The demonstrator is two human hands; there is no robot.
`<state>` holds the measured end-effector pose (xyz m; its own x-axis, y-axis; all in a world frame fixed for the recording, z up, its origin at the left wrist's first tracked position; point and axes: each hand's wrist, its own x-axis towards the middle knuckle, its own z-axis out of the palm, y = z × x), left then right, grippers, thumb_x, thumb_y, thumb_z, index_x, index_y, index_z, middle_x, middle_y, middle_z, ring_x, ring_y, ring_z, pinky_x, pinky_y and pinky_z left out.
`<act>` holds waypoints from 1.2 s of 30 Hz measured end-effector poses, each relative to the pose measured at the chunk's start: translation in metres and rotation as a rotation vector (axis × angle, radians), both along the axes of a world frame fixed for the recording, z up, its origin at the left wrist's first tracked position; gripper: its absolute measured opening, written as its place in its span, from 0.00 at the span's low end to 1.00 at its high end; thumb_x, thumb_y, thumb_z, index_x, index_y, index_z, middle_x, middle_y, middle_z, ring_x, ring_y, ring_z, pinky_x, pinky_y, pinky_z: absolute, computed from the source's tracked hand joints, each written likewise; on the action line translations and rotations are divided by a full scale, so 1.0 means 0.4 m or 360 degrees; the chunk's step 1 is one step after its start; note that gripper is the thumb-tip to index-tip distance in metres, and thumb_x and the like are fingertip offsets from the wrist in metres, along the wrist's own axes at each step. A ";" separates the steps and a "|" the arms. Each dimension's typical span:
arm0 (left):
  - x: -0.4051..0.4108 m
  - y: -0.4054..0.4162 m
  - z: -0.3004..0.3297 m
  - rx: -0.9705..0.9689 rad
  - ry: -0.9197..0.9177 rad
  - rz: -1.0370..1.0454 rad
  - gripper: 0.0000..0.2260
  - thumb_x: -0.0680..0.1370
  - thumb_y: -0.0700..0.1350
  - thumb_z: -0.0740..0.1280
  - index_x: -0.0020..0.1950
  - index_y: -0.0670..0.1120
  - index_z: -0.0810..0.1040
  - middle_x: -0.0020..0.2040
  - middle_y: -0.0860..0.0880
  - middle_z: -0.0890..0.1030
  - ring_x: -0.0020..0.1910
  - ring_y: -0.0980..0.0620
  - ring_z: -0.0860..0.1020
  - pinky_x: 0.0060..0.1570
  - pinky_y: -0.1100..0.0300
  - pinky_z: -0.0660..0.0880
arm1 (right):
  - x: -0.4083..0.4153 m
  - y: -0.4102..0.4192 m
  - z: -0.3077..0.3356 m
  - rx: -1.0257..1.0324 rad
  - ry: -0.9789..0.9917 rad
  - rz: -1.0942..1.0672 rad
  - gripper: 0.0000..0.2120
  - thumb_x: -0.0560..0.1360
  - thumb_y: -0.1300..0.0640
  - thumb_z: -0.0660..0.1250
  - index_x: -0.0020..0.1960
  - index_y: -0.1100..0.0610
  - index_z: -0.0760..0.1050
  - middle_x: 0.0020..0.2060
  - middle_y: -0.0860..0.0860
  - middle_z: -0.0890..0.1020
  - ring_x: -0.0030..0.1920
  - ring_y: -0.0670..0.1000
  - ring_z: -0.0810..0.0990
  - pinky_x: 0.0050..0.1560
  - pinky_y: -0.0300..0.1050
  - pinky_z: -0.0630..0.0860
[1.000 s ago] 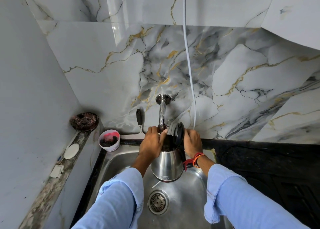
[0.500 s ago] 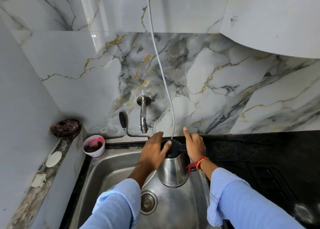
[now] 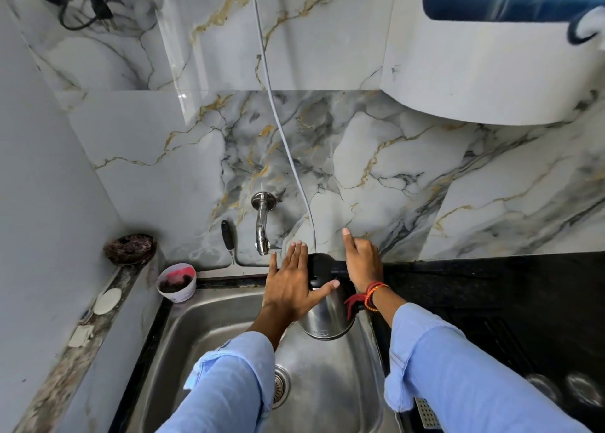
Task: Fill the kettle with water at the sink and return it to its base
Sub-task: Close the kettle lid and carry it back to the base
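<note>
Kettle: steel body held above the right side of the sink, off to the right of the tap, black lid down (apparently to keep water in for carrying).
Left hand: open and flat, fingers spread, thumb lying across the lid; looks like pressing it closed, not gripping.
Right hand: wrapped around the black handle, forefinger pointing up; bears the weight.
Tap: no stream visible.
Stage: filling likely finished; base not in view.
Risk: slosh on the lift over the sink rim to the dark counter.
</note>
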<state>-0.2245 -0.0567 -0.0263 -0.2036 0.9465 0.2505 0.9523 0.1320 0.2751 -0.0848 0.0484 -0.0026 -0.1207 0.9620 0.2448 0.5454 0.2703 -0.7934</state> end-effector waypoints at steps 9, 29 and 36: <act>0.219 0.034 -0.022 0.0029 -0.0023 -0.0156 0.50 0.71 0.79 0.52 0.77 0.42 0.62 0.77 0.43 0.68 0.78 0.47 0.63 0.78 0.43 0.53 | 0.248 0.021 -0.035 -0.0031 -0.0006 -0.0070 0.30 0.80 0.36 0.55 0.26 0.54 0.62 0.21 0.48 0.68 0.25 0.49 0.67 0.27 0.45 0.60; 0.747 0.194 -0.108 -0.0151 0.0258 0.0033 0.51 0.71 0.80 0.48 0.74 0.39 0.68 0.73 0.41 0.73 0.75 0.44 0.68 0.77 0.42 0.57 | 0.742 0.204 -0.190 -0.0066 0.0154 0.0029 0.28 0.80 0.40 0.60 0.26 0.52 0.61 0.20 0.47 0.68 0.22 0.45 0.68 0.26 0.41 0.62; 0.761 0.202 -0.126 -0.0101 0.0230 0.0016 0.48 0.71 0.79 0.54 0.72 0.40 0.67 0.70 0.42 0.76 0.72 0.45 0.72 0.75 0.42 0.59 | 0.754 0.219 -0.219 -0.0043 0.0069 0.0062 0.24 0.81 0.43 0.61 0.30 0.54 0.67 0.24 0.48 0.74 0.27 0.49 0.73 0.32 0.45 0.65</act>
